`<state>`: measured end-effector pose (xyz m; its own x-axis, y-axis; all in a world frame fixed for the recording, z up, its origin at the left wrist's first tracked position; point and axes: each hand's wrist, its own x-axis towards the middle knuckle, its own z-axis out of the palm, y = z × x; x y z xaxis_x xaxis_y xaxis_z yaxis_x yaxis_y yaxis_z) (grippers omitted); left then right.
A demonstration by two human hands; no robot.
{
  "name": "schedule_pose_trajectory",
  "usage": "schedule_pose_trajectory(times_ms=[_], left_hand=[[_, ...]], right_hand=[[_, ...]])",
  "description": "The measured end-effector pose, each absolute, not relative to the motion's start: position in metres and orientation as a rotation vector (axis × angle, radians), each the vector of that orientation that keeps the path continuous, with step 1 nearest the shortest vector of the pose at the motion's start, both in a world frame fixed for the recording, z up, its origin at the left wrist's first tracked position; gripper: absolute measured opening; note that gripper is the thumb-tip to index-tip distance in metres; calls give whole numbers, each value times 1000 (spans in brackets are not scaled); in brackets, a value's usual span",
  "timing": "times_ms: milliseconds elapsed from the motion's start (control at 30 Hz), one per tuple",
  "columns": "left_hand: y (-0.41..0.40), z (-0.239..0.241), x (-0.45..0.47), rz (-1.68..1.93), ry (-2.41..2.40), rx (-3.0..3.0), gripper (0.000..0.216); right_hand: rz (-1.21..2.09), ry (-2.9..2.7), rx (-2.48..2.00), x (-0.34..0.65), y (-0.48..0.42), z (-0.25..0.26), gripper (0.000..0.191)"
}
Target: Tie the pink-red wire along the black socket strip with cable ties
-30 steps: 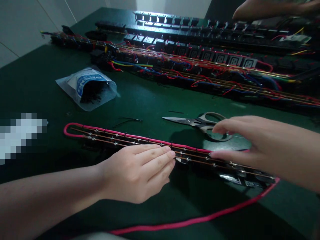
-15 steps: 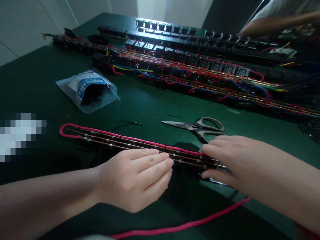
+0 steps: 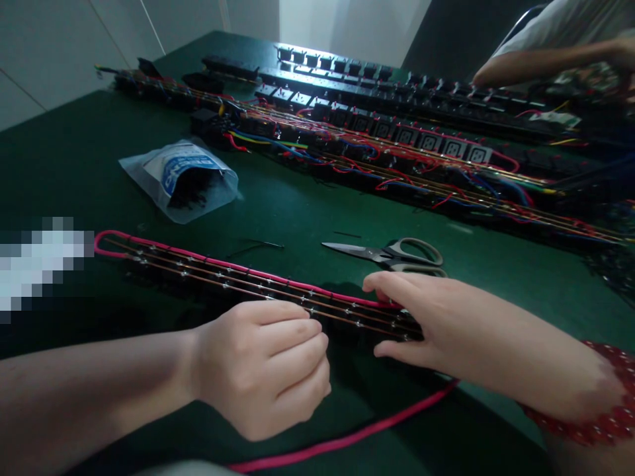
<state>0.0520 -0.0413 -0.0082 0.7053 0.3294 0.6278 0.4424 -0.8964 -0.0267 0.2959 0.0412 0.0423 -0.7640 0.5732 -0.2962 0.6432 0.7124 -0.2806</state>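
Observation:
A long black socket strip with copper bars and a pink cable along its far edge lies across the green table in front of me. My left hand rests at its near side with fingers curled in, and what they hold, if anything, is hidden. My right hand lies over the strip's right part, index finger on the pink cable and thumb under the near edge, gripping the strip. The pink cable loops back along the table's near edge. A red bead bracelet is on my right wrist.
Scissors lie just beyond my right hand. A plastic bag of black ties sits at the left. Several wired socket strips lie along the back. Another person's arm works at the far right. A loose black tie lies mid-table.
My right hand slid left from the scissors onto the strip and closed around it. My left fingers went from stretched flat to curled. The strip shifted left.

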Motion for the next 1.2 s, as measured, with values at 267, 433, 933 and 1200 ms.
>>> schedule_pose_trajectory(times_ms=[267, 433, 933, 1200], left_hand=[[-29, -8, 52, -884, -993, -2647, 17], [-26, -12, 50, -761, -1170, -2641, 30], [-26, -11, 49, -670, -1172, -2641, 31], [-27, -7, 50, -688, -1198, -2636, 25]], right_hand=[[-519, 2824, 853, 291, 47, 40, 27], [-419, 2972, 763, 293, 46, 34, 31], [-266, 3144, 586, 279, 33, 26, 34], [-446, 2913, 869, 307, 42, 36, 43]])
